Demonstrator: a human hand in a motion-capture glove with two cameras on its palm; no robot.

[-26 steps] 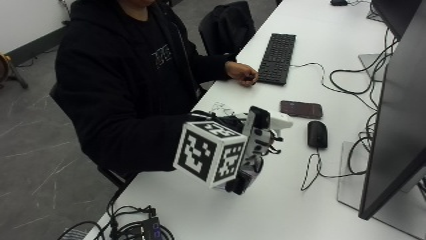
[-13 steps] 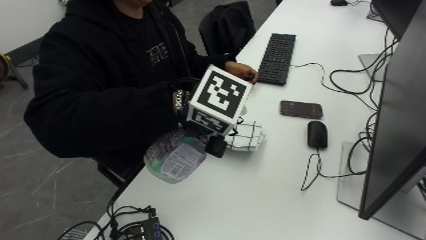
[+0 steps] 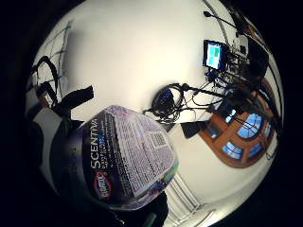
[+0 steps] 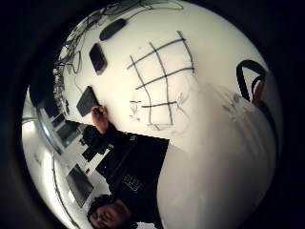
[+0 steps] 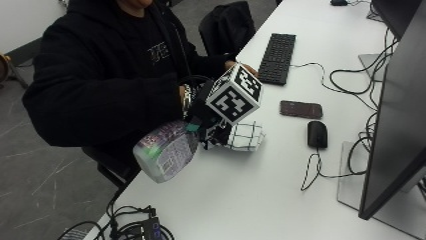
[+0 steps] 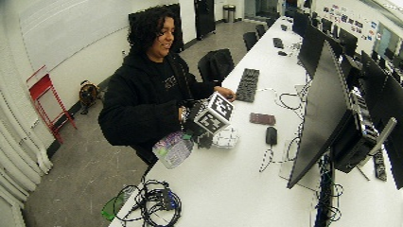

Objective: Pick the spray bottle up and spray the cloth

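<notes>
Spray bottle: the spray bottle [image 5: 166, 155] is off the counter [image 5: 266, 200], tilted, body hanging out past the counter's near edge, head up toward my right hand [image 5: 200, 122]. Label fills the little-finger palm view [image 3: 123, 161], so it sits close against my palm.
Right hand: gloved, at the bottle's neck. I judge it is holding the bottle, since the bottle hangs in the air there; the fingers themselves are hidden behind the glove rig, so I cannot tell how they curl or whether one is on the trigger.
Cloth: the white cloth [image 5: 243, 136] with dark grid lines lies on the counter just beside my right hand, on the far side from the bottle body. Thumb-side palm view looks down on it [image 4: 162, 81].
Nozzle aim: cannot tell; nozzle hidden.
Left hand: my bare left hand [image 5: 241, 67] rests at the near end of the keyboard [image 5: 276, 57], away from the task.
Nearby: phone [image 5: 301, 109] and mouse [image 5: 317, 134] beyond the cloth, apart from it.
Progress: pick-up looks done. Spray not seen; no mist or wet patch visible. Left: aim at the cloth, squeeze.
</notes>
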